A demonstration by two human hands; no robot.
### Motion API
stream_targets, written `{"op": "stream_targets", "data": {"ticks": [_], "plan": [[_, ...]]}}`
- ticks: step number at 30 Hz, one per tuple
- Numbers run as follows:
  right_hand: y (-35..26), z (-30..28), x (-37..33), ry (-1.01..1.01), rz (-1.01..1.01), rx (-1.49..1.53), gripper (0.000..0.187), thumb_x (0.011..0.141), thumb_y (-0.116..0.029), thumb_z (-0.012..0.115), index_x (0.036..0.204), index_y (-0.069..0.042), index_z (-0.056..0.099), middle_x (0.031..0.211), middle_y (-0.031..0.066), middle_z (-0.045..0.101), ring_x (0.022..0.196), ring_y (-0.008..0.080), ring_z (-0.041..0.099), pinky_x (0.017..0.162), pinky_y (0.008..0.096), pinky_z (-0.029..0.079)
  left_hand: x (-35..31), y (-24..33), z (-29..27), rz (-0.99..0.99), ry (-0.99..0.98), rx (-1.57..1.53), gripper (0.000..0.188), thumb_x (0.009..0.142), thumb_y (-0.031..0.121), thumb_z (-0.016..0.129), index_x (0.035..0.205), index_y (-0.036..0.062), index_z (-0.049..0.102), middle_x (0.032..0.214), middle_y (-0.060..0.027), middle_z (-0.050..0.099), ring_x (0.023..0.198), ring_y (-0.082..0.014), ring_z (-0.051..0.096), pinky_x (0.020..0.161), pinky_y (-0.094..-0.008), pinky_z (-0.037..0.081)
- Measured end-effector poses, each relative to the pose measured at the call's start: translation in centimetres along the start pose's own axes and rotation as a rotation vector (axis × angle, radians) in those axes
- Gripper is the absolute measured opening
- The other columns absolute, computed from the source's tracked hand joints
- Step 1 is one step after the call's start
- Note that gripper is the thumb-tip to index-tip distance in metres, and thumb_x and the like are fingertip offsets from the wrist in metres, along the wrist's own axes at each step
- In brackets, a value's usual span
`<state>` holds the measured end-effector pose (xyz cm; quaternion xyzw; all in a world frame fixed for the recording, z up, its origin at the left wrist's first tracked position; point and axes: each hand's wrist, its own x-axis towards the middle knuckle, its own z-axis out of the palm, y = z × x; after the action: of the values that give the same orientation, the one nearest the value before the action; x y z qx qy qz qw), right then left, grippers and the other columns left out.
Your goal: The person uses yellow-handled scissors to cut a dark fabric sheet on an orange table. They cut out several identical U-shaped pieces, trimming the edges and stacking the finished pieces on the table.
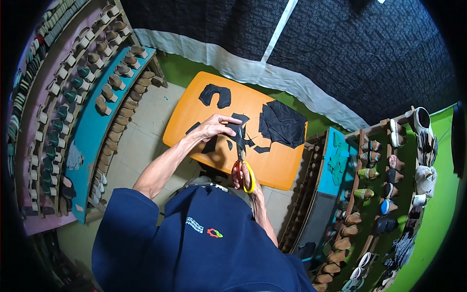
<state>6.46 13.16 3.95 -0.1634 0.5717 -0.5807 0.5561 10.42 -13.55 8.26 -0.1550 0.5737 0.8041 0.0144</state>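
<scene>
My left hand (217, 127) pinches a small piece of black fabric (237, 130) above the orange table (194, 102). In my right hand (242, 176) is a pair of scissors (249, 178) with red and yellow handles, its blades pointing away from me and meeting the fabric's right side. Whether the blades are apart is hard to make out. Around my hands lie several small black scraps (262, 149). A U-shaped black piece (214, 95) rests at the table's far left, and a stack of black fabric (283, 123) covers its right side.
Shelves of shoes and shoe lasts (114, 82) stand on the left, with a blue board (92, 146) among them. More shoe racks (368, 173) line the right, near a blue surface with green scraps (337, 163). A dark patterned curtain (335, 58) hangs behind the table.
</scene>
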Motion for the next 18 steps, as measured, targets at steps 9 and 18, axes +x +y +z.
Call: {"op": "stream_targets", "data": {"ticks": [9,18], "plan": [[-1.5,0.4,0.2,0.042,-0.033,-0.108,0.061,0.1,-0.066,0.038,0.089,-0.008,0.054,0.056,0.0008,0.043,0.045,0.0125,0.042,0.043,0.0275,0.034,0.1,0.1,0.0,0.004,-0.017,0.027,0.055,0.077,-0.002,0.074,0.131,0.0016,0.064,0.099,-0.0068,0.074,0.086,-0.0088,0.068,0.085,-0.0214,0.053],[-2.4,0.5,0.1,0.024,-0.016,-0.188,0.063,0.099,-0.067,0.04,0.089,-0.007,0.054,0.054,0.0005,0.043,0.043,0.0126,0.041,0.042,0.0279,0.033,-0.4,0.9,-0.4,-0.035,-0.049,0.019,0.06,0.075,-0.003,0.076,0.133,0.0033,0.062,0.1,-0.0048,0.073,0.088,-0.0082,0.067,0.085,-0.0211,0.052]]}}
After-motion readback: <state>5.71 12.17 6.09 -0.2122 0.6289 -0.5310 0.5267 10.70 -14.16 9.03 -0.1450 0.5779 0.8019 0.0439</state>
